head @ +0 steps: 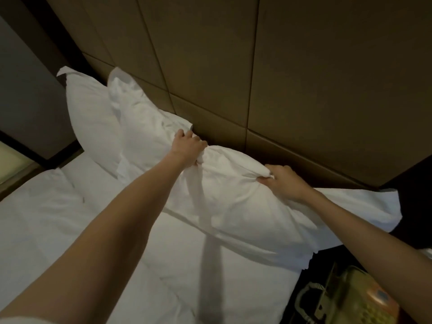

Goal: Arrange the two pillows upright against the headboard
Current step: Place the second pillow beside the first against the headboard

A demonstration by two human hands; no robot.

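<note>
Pillows are the whole job, and you already have the near pillow (pixel 238 206) in both hands. Your left hand (pixel 188 148) is clenched on a bunch of its top edge, up close to the headboard (pixel 304 78); your right hand (pixel 282 183) pinches the same edge further along, toward the side of the bed (pixel 70 218) where the telephone (pixel 357 298) sits.

What matters is the line between your hands — it runs along the pillow's long axis, and that axis lies roughly parallel to the foot of the headboard, with the far end spilling past the mattress edge on your right. The pillow leans back against the panels instead of standing square, so I'd judge the next move is a lift and tuck along that line, not a turn.

Your left hand is the one nearer the far pillow (pixel 93 122), which stands upright against the headboard at the bed's far corner. A second white shape (pixel 140 120) sits between it and your grip; whether that is a separate pillow or loose casing of yours, I cannot tell. Watch that the overhanging end doesn't drag toward the telephone.
</note>
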